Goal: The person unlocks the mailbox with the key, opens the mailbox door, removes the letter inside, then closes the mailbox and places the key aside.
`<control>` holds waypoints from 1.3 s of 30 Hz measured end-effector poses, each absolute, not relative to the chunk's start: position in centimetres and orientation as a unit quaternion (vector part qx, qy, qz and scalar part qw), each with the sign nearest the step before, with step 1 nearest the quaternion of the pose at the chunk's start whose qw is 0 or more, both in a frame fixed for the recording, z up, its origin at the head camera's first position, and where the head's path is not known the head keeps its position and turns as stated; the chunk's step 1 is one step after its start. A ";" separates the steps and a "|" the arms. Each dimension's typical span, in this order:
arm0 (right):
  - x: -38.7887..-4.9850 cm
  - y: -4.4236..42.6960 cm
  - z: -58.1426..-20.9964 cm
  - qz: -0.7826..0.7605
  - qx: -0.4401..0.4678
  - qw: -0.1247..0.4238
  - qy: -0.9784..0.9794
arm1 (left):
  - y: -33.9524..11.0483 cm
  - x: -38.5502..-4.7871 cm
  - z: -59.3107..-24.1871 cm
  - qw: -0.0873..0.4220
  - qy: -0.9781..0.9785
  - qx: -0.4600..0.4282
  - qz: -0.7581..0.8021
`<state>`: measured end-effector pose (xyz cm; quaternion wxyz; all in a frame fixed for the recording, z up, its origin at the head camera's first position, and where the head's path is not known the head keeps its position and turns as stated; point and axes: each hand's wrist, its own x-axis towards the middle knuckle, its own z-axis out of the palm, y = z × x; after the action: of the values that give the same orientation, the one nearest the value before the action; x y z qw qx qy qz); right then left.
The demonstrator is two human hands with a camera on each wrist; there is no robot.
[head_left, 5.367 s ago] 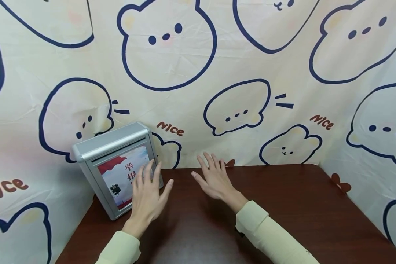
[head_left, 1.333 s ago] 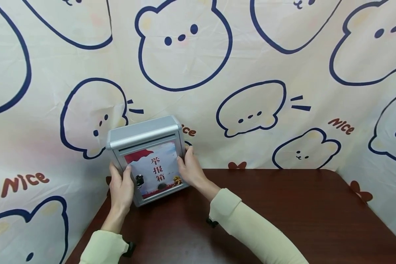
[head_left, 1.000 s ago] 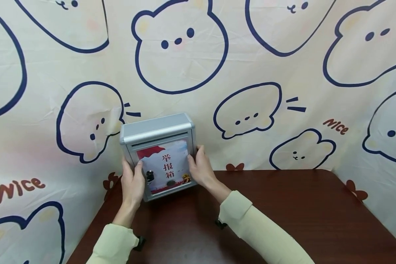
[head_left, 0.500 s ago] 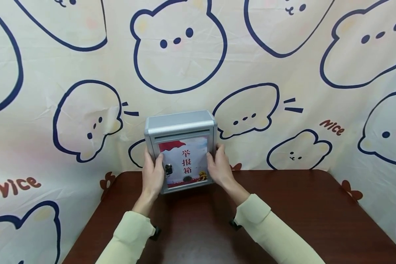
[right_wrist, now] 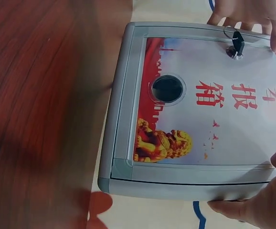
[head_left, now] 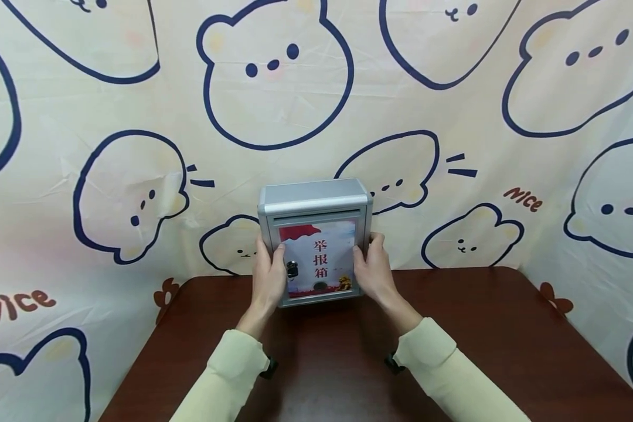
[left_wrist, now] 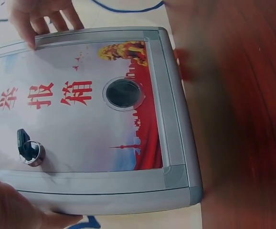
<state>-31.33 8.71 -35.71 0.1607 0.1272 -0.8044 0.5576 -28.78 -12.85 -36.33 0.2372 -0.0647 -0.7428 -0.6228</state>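
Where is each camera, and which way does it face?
Head: worn on head, facing forward and down at the box, table, backdrop; left hand, right hand, sleeves show.
Left wrist: on left wrist, facing the box front; both hands partly show.
Right wrist: on right wrist, facing the box front; both hands partly show.
Both wrist views share the lock.

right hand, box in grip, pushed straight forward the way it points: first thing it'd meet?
Probably the patterned backdrop behind the silver box; the box, gripped by the right hand, might touch it first. Head view leaves the gap unclear.
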 end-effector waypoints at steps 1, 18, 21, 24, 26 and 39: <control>-31.3 9.0 -35.7 0.558 0.125 0.159 -0.805 | -12.6 -28.8 -36.4 0.235 -0.741 -0.069 -0.626; -30.8 13.0 -37.0 0.546 0.097 0.160 -0.816 | -9.0 -30.1 -37.9 0.225 -0.744 -0.086 -0.624; -30.8 13.4 -37.4 0.550 0.095 0.156 -0.815 | -8.6 -30.2 -38.1 0.222 -0.745 -0.083 -0.624; -30.8 13.8 -37.7 0.553 0.093 0.155 -0.814 | -8.2 -30.2 -38.3 0.221 -0.746 -0.079 -0.624; -30.7 14.1 -37.8 0.552 0.092 0.157 -0.813 | -8.0 -30.3 -38.4 0.220 -0.747 -0.076 -0.623; -30.7 15.1 -39.0 0.556 0.088 0.160 -0.811 | -6.8 -30.4 -39.7 0.227 -0.752 -0.067 -0.615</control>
<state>-30.65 15.10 -38.97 0.1596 0.0878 -0.8112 0.5556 -30.45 -6.75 -39.69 0.2270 -0.0672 -0.7523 -0.6148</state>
